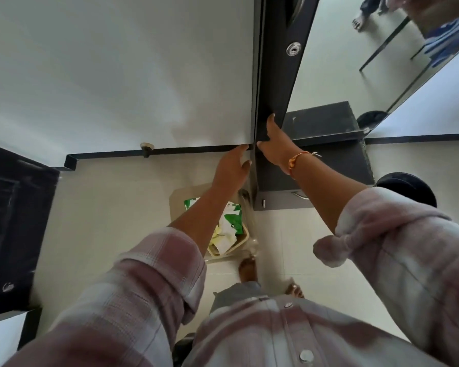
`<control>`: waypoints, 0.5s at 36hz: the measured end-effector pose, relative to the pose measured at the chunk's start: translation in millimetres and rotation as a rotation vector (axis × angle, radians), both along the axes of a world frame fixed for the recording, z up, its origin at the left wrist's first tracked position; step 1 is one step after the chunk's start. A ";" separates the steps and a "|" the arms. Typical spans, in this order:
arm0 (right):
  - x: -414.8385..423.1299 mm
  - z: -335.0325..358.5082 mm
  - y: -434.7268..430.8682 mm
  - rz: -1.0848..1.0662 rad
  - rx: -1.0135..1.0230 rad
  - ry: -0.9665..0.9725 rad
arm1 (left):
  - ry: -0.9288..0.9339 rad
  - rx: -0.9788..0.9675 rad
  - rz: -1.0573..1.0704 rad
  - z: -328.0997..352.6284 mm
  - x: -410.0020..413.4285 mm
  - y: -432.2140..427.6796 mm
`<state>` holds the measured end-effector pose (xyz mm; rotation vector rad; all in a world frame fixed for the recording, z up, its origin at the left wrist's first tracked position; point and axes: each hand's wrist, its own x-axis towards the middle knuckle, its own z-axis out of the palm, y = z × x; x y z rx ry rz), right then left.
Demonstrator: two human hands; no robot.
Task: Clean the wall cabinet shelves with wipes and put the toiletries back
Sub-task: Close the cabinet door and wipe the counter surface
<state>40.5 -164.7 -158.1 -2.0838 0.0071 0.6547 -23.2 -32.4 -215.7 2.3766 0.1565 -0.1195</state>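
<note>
Head view: open cabinet door (272,75), lower corner gripped by your right hand (276,147), thumb up along dark edge, fingers wrapped under. Your left hand (229,170) holds nothing, straight fingertips touching bottom edge of closed door (117,75) beside it. Below, on floor: beige tray (176,200) holding green-white wipes pack (235,217) and crumpled wipes (221,241).

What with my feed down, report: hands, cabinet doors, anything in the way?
Left hand touching bottom edge of left door. Right hand gripping edge of right door. Wipes pack in tray below. Nothing blocking.
</note>
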 end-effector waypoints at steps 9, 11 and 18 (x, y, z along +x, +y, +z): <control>19.0 -2.1 11.9 -0.082 0.019 0.012 | 0.042 -0.020 0.041 -7.0 -10.4 28.6; 23.8 -5.1 14.0 -0.082 0.013 0.016 | 0.053 -0.026 0.051 -8.0 -12.9 35.9; 22.6 -16.7 26.6 -0.134 0.041 0.028 | 0.086 -0.034 0.087 -18.0 -24.5 58.1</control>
